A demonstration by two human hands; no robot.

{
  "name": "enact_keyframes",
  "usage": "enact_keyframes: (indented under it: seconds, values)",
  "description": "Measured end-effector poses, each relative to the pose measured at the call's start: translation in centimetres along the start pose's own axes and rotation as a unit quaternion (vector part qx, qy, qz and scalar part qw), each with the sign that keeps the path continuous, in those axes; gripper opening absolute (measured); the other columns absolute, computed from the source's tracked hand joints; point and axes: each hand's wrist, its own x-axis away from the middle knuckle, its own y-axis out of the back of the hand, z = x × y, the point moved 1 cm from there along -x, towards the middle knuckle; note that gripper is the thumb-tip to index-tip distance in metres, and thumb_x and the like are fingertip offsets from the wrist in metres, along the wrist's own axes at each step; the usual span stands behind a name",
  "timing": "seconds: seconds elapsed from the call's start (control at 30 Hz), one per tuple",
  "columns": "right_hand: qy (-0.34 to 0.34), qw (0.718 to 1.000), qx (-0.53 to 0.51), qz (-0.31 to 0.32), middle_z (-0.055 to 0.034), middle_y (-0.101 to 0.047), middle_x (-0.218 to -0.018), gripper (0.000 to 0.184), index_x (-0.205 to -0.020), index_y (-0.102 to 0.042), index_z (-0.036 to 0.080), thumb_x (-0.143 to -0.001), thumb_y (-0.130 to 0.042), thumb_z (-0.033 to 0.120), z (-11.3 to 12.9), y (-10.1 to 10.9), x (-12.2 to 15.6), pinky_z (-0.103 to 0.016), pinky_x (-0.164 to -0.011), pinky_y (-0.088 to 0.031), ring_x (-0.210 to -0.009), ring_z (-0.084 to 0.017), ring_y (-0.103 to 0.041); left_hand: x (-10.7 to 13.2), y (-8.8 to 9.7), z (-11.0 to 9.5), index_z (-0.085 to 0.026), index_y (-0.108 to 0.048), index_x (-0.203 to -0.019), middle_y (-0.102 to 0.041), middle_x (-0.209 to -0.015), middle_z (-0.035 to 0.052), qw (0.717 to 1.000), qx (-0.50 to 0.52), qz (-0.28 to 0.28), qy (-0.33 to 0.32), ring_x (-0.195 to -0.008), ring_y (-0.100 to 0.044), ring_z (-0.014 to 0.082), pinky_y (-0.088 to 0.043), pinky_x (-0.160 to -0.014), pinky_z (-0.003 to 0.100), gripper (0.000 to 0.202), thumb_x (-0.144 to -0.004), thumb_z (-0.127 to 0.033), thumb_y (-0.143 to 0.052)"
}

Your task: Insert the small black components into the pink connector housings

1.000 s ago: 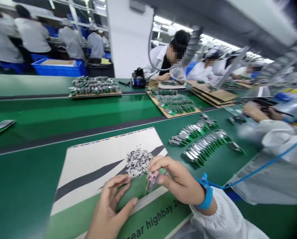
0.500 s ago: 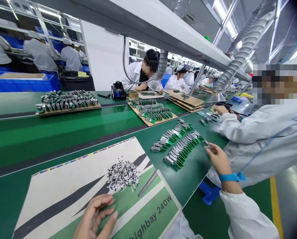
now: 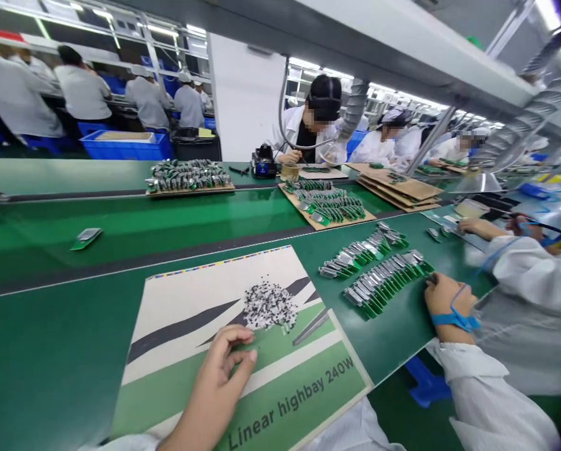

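My left hand (image 3: 228, 366) hovers over a printed cardboard sheet (image 3: 167, 369), fingers curved and apart, nothing visible between them. Just beyond its fingertips lies a heap of tiny black and white parts (image 3: 269, 305). Metal tweezers (image 3: 312, 327) rest right of the heap. At the right, my right hand (image 3: 449, 299), with a blue wrist strap, is closed at the far end of a row of green circuit boards (image 3: 383, 285) with silvery metal parts. Its fingers pinch a circuit board (image 3: 431, 279), mostly hidden. A second row of boards (image 3: 362, 252) lies behind.
A single board (image 3: 86, 238) lies on the green conveyor belt (image 3: 177, 216). Boards fill cardboard trays (image 3: 330, 205) beyond. A co-worker's hand and sleeve (image 3: 519, 254) are close on the right. Another person (image 3: 308, 119) works opposite under a lamp arm.
The view has turned left, bringing a lone board on the belt into sight. My right hand has drawn in against the row's end with its board. My left hand stays over the cardboard.
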Motion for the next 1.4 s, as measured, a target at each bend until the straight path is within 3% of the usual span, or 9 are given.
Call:
enact_keyframes:
  seconds: [0.17,0.3,0.4,0.5,0.6,0.8,1.0,1.23,1.4]
  values:
    - [0.043,0.993,-0.075,-0.083,-0.0211,-0.065,-0.093,0.023,-0.094,-0.067,0.015,-0.083,-0.049,0.026,2.5,2.5,0.5,-0.056,-0.077,-0.04,-0.098,-0.041,-0.055,-0.7,0.3,-0.8,-0.022,-0.062,-0.09,-0.061,-0.097,0.0061,0.999,-0.009,-0.02,-0.035,-0.096,-0.062,0.0212,-0.055,-0.081,0.031,0.013,-0.08,-0.03,-0.063]
    - [0.185,0.964,-0.171,-0.085,-0.0179,-0.066,-0.097,0.024,-0.097,-0.064,0.016,-0.088,-0.047,0.03,8.3,6.1,2.8,-0.055,-0.087,-0.041,-0.1,-0.037,-0.057,-3.9,2.3,-1.6,-0.021,-0.059,-0.09,-0.063,-0.095,0.0056,0.985,-0.08,-0.107,-0.112,-0.093,-0.063,0.0202,-0.054,-0.08,0.031,0.012,-0.082,-0.029,-0.06]
    - [0.344,0.906,-0.247,0.007,-0.0087,-0.068,-0.092,0.017,-0.093,-0.063,0.021,-0.09,-0.053,0.035,14.1,8.2,6.5,-0.042,-0.082,-0.048,-0.09,-0.026,-0.062,-7.3,5.0,-2.0,-0.02,-0.057,-0.093,-0.062,-0.1,0.0062,0.964,-0.125,-0.19,-0.14,-0.1,-0.061,0.0212,-0.051,-0.085,0.033,0.014,-0.081,-0.028,-0.059]
    - [0.491,0.815,-0.278,0.131,-0.0012,-0.067,-0.083,0.008,-0.083,-0.064,0.024,-0.088,-0.06,0.029,19.1,9.0,10.4,-0.032,-0.073,-0.05,-0.081,-0.019,-0.061,-10.1,8.6,-2.2,-0.019,-0.058,-0.092,-0.059,-0.102,0.0059,0.931,-0.175,-0.276,-0.161,-0.101,-0.058,0.0217,-0.05,-0.088,0.034,0.013,-0.08,-0.025,-0.06]
    - [0.566,0.749,-0.27,0.215,-0.0001,-0.066,-0.08,0.005,-0.079,-0.065,0.023,-0.084,-0.067,0.02,22.1,8.9,12.9,-0.033,-0.072,-0.048,-0.079,-0.018,-0.059,-11.9,11.9,-2.6,-0.018,-0.059,-0.09,-0.057,-0.101,0.0023,0.897,-0.231,-0.338,-0.167,-0.103,-0.057,0.0225,-0.049,-0.09,0.036,0.01,-0.081,-0.022,-0.057]
    - [0.582,0.72,-0.225,0.304,-0.0036,-0.064,-0.08,0.009,-0.08,-0.066,0.019,-0.077,-0.075,0.02,24.0,8.2,13.6,-0.035,-0.068,-0.044,-0.076,-0.02,-0.054,-14.7,15.6,-3.1,-0.017,-0.058,-0.092,-0.058,-0.106,0.0053,0.848,-0.315,-0.399,-0.146,-0.111,-0.055,0.0252,-0.05,-0.087,0.039,0.012,-0.083,-0.013,-0.051]
    - [0.55,0.735,-0.204,0.341,-0.0037,-0.062,-0.08,0.015,-0.074,-0.061,0.016,-0.076,-0.073,0.008,24.3,8.1,14.2,-0.034,-0.068,-0.043,-0.076,-0.02,-0.053,-18.8,17.3,-3.0,-0.01,-0.058,-0.11,-0.055,-0.119,0.0102,0.838,-0.396,-0.365,-0.09,-0.115,-0.053,0.0254,-0.049,-0.09,0.035,0.027,-0.084,-0.013,-0.052]
    - [0.511,0.708,-0.245,0.421,-0.0021,-0.058,-0.083,0.018,-0.077,-0.054,0.017,-0.083,-0.06,0.001,24.2,9.0,14.3,-0.034,-0.073,-0.042,-0.08,-0.019,-0.05,-23.2,18.6,-2.0,-0.007,-0.058,-0.12,-0.049,-0.133,0.0285,0.813,-0.486,-0.314,0.071,-0.125,-0.039,0.0502,-0.032,-0.097,0.065,0.051,-0.08,-0.039,-0.064]
    - [0.528,0.675,-0.265,0.443,-0.002,-0.056,-0.083,0.019,-0.077,-0.049,0.018,-0.088,-0.05,0.002,24.2,8.8,14.7,-0.035,-0.072,-0.041,-0.08,-0.018,-0.048,-25.4,18.9,-1.7,-0.014,-0.05,-0.13,-0.046,-0.14,0.0182,0.811,-0.5,-0.291,0.088,-0.131,-0.037,0.0385,-0.028,-0.105,0.061,0.052,-0.088,-0.043,-0.057]
